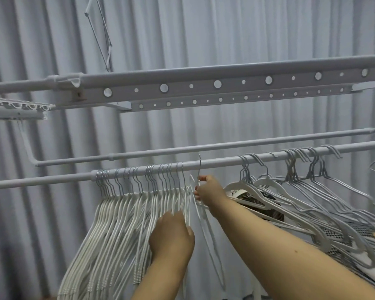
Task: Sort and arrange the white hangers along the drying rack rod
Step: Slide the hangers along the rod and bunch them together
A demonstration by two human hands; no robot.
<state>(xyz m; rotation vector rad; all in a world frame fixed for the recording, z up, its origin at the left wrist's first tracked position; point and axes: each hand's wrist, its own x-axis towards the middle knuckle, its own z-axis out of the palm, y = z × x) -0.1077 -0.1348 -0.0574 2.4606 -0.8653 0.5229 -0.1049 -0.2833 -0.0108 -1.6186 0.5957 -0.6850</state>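
The fingers of the right hand (208,192) pinch the neck of a single white hanger (204,215) just below its metal hook (200,164), which stands at the front of the rod (214,162) with its tip above the bar; whether it is already seated over the rod or only held against it cannot be told. The left hand (171,232) reaches up with fingers spread lightly into the lower wires of the sorted bunch of hangers (126,208), touching rather than gripping them, so far as the blurred fingertips show. That bunch hangs packed on the rod to the left of the held hook, its hooks close together and roughly parallel. To the right of the hook the rod runs bare for a stretch, then carries a looser tangle of unsorted hangers (294,191), some grey wire, some broader white plastic, leaning across one another, with patterned cloth under them. To do this step well, the right hand should probably keep its pinch high on the neck so the hook stays square to the rod, set it fully over, then slide it left until it sits beside the last hook of the bunch. The left hand can steady the bunch's shoulders so the newcomer's body slips alongside, not through, its neighbours. The likely trouble is a wire catching a neighbour and dragging it askew.
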